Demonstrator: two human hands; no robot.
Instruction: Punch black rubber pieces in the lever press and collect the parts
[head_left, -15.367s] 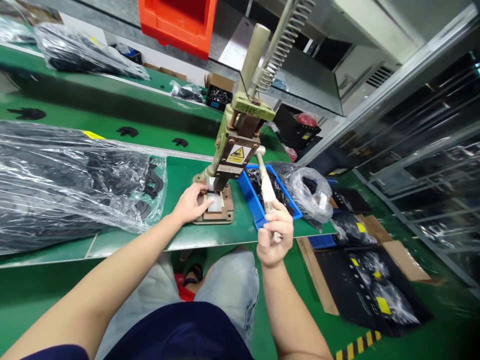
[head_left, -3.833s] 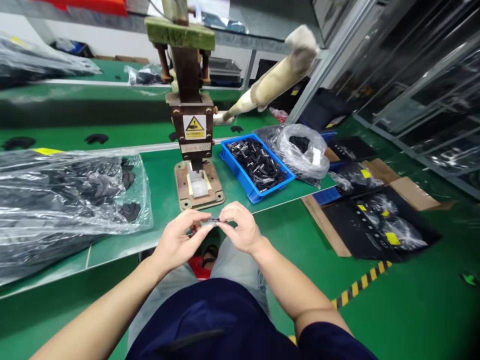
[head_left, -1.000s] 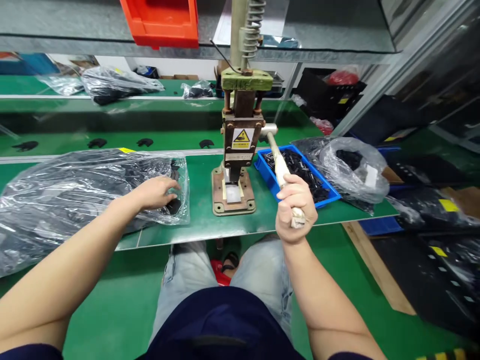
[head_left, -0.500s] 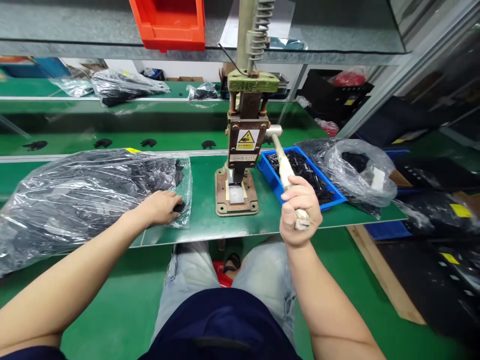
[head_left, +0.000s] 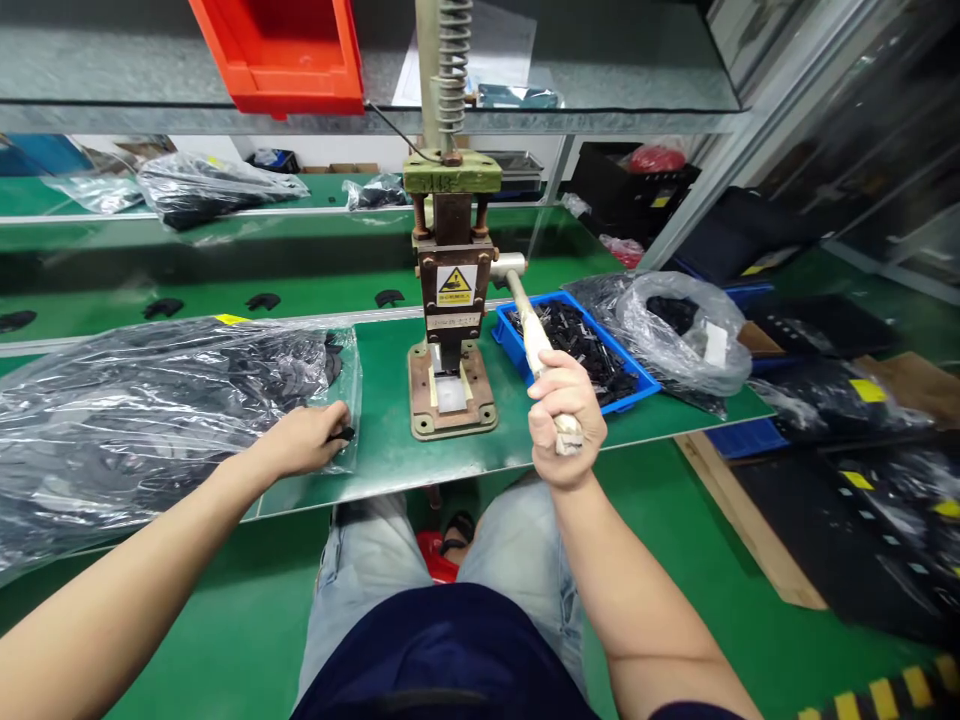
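My right hand is wrapped round the taped lever handle of a hand press. My left hand is closed at the right end of a large clear plastic bag full of curved black pieces. A small black plastic piece pokes out from under its fingers. Below the ram, the press base carries a pale block. A blue tray of small black parts stands right of the press, just beyond my right hand.
Several curved black pieces lie along the green strip behind the bench. A red bin sits on the shelf above. To the right are a bagged bundle and more bagged parts. The bench's front edge runs above my knees.
My view has turned to the right, so the bench appears further left. My left hand's fingers have drawn together round the black piece. My right hand stays on the lever, which looks about the same.
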